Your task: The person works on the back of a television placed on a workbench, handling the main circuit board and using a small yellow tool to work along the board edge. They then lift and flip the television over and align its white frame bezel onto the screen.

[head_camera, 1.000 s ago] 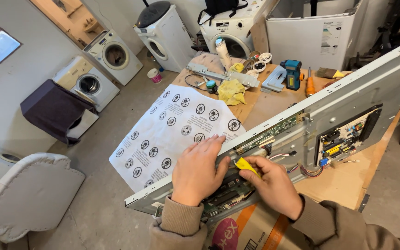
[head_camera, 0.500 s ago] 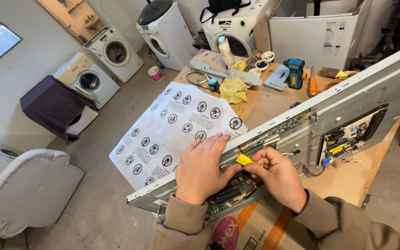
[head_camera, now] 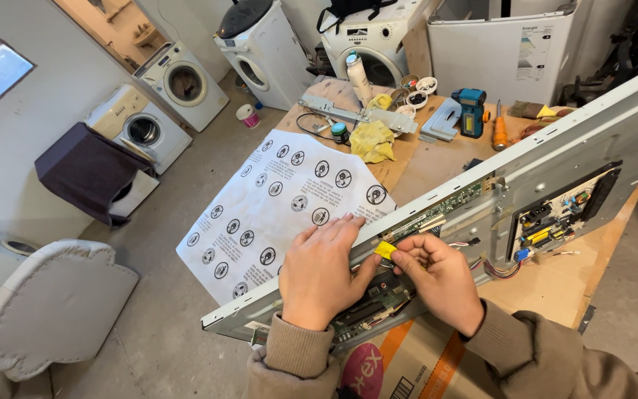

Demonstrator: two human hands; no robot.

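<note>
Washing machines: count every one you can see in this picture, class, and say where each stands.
4: two by the left wall, one at top centre, one behind the workbench. Others may be hidden.

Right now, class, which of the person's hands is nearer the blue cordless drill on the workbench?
Right. The right hand pinches a yellow tab, below the blue cordless drill; the left hand lies farther left on the metal panel.
</note>
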